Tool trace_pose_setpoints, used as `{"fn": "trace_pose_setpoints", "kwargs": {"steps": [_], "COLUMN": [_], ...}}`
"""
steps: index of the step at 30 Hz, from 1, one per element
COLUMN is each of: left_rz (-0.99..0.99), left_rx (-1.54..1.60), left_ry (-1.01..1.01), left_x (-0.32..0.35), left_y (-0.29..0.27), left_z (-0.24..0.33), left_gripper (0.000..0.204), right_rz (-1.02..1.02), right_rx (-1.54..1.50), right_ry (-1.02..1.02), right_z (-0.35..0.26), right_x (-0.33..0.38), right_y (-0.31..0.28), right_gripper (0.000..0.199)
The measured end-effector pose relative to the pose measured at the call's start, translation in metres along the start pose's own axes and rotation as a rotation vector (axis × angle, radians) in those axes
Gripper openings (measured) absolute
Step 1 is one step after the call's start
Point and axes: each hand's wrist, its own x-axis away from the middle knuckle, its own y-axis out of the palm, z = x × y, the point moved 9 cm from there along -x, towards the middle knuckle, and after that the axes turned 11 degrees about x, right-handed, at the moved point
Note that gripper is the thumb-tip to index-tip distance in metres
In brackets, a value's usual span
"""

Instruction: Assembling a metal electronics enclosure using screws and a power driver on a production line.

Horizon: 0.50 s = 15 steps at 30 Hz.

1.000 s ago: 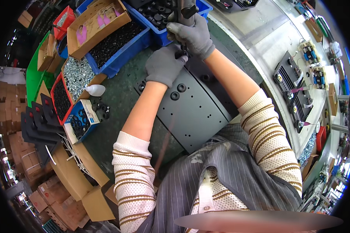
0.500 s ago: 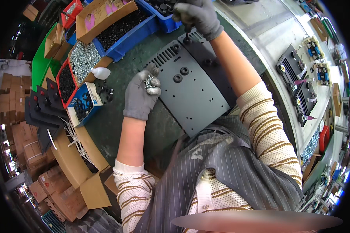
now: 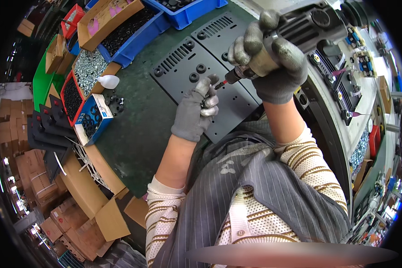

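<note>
My right hand, in a grey coated glove, grips a black and grey power screwdriver. Its red-banded bit points down and left. Beside the bit tip, my gloved left hand is closed with thumb and forefinger pinched; small shiny metal fasteners show between its fingers. Whether the bit touches one is too small to tell. Under both hands lies a dark grey slotted metal panel, with a second slotted panel against its right side. Round black rubber feet sit on them.
Blue bins of black parts stand at the far left. Near them are a cardboard tray of metal fasteners, a red bin, a blue box of black rings and a white bottle. Assembled units lie on the right bench.
My right hand has come nearer, now holding the power screwdriver. My left hand has moved right, over the panel, to the bit tip. The view has shifted slightly.
</note>
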Motion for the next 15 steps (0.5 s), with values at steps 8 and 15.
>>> {"fn": "trace_pose_setpoints", "kwargs": {"steps": [8,15], "left_rz": [-0.123,-0.176], "left_rx": [0.203,0.186], "left_ry": [-0.07,-0.148], "left_x": [0.005,-0.001], "left_y": [0.025,0.04], "left_z": [-0.022,-0.039], "left_gripper": [0.025,0.023], "right_rz": [0.065,-0.106], "right_rx": [0.082,0.009], "right_ry": [-0.111,-0.146], "right_z": [-0.023,-0.035], "right_x": [0.019,0.024], "right_y": [-0.005,-0.004], "right_gripper": [0.039,0.039]}}
